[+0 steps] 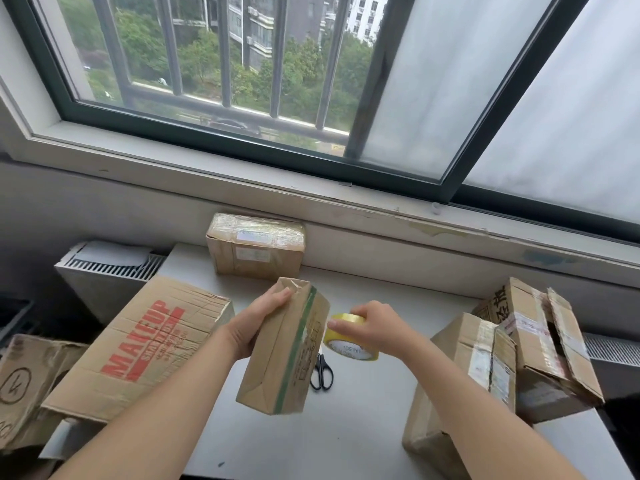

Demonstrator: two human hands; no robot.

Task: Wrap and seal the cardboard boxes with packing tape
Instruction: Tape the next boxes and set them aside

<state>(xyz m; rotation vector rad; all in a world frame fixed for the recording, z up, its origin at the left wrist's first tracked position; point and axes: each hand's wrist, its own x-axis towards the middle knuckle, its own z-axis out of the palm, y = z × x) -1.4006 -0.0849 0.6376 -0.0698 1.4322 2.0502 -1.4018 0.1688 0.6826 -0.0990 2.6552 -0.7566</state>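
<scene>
Head view: the left hand [258, 320] grips a small box [287, 351] by its left side, thumb up near the top edge and fingers wrapped behind it. The box is shut and held tilted above the table [311, 445], so its contents are hidden. A green stripe runs down its front face beside dark printed characters that are too blurred to read.

The right hand [375, 329] is clamped over a yellow tape roll [348, 337], fingers curled across the top and thumb on the near side. The roll sits just beside the box's right edge, though I cannot tell whether they touch. Its white core shows the letters "DE IN".

Black scissors [321, 372] lie on the table below the roll.

Against the wall at the back stands a taped box [256, 245], shiny with tape and bearing pale labels too small to read.

On the left a big box [138, 351] lies closed, with "MAKEUP" in red and a smaller red line beneath. Beside it, a worn box [24, 379] carries a circled black mark.

On the right are two boxes. The nearer one [464, 372] is closed, with a white label. The farther one [540, 344] has large black characters, labels and strips of old tape.
</scene>
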